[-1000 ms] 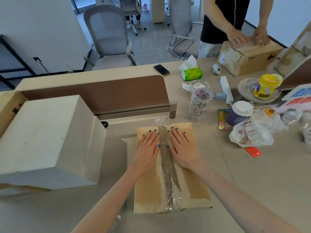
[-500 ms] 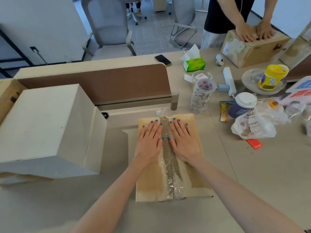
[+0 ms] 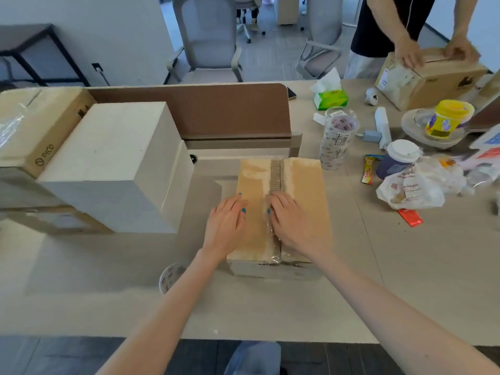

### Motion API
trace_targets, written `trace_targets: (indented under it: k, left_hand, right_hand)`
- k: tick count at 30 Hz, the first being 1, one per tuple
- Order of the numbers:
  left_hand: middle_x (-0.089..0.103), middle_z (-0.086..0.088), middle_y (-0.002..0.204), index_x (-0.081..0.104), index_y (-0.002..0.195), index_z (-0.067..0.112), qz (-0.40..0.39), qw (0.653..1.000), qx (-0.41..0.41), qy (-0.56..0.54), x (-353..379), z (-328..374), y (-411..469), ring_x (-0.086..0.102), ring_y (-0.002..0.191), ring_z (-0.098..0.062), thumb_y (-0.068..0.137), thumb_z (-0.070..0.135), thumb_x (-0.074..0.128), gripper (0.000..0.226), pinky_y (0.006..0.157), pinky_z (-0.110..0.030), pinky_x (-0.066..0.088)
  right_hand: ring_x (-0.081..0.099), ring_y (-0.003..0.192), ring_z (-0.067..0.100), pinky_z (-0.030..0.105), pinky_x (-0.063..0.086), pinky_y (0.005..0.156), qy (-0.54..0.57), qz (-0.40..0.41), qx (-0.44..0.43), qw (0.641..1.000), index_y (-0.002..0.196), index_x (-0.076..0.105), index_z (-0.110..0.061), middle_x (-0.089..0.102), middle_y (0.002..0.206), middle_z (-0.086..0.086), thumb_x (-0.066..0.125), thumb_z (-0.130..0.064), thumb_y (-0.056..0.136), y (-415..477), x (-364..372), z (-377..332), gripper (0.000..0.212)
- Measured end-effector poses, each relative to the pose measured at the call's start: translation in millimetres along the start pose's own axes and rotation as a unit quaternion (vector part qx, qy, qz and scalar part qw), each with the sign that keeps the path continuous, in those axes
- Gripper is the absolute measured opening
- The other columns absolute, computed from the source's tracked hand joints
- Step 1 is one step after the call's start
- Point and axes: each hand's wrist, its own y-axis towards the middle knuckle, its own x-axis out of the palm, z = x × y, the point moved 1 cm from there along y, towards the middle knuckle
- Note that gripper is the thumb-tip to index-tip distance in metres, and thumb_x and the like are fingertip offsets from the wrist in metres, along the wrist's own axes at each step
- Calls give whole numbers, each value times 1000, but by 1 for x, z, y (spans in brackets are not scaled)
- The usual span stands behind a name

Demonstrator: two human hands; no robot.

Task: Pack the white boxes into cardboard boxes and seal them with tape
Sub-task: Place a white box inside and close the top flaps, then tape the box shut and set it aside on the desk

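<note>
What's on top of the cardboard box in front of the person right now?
Both hands lie flat on the cardboard box: the left hand on its left half, the right hand touching the clear tape that runs down the middle. The closed top hides whatever is inside.

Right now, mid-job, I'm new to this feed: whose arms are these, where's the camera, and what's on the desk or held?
No machine here: a person works with bare hands, and the one picture comes from a camera worn on their head, looking forward and down. The left hand and right hand lie flat on a closed cardboard box, beside the clear tape along its seam. The fingers press, so nothing is held. A large white box stands to its left, and a stack of tape rolls is behind it to the right, then a lidded cup and a plastic bag. Across the table, another person handles a second cardboard box.
</note>
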Motion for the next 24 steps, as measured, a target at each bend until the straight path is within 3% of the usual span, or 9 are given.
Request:
trace_targets:
  k: [5,10,13,17,21,24]
  left_hand:
    - [65,-1,112,66,111,13,38,998,-41,-3,-21,-29,-63,59,100,-24,89,24,34,41,78,-36,48]
    - [60,-4,100,64,105,11,12,996,-88,26,-21,-73,-128,57,90,-27,89,23,41,30,68,-38,49]
    - [61,-1,104,64,108,13,-33,989,-140,31,-20,-99,-154,56,96,-25,90,20,53,22,72,-37,47]
    - [62,2,118,58,115,23,-130,975,-177,21,-17,-118,-166,57,107,-22,89,39,54,30,83,-36,44]
    - [66,-6,117,51,123,13,-214,962,-135,105,-6,-120,-167,61,108,-25,93,43,51,42,90,-35,37]
    - [70,-10,108,50,120,10,-245,954,-99,145,0,-119,-168,64,100,-28,99,29,41,30,91,-34,35]
  right_hand:
    - [50,120,27,40,40,95,21,2,-76,997,123,55,-6,54,131,9,44,-15,97,-10,14,-52,29]
    - [58,102,30,40,46,82,47,-15,-160,986,110,62,-5,61,112,9,53,-9,92,-19,40,-104,21]
    - [57,104,30,38,44,82,34,-35,-178,983,108,62,-6,61,112,10,54,-9,91,-23,58,-127,20]
    - [56,102,30,34,41,82,17,-64,-168,984,106,61,-5,59,109,10,53,-9,91,-25,75,-144,17]
    - [56,103,29,37,47,82,18,-96,-145,985,109,59,-4,57,110,10,52,-5,90,-26,85,-153,20]
    - [56,103,27,37,50,78,35,-107,-118,987,112,58,-5,57,113,8,52,-3,91,-30,90,-158,23]
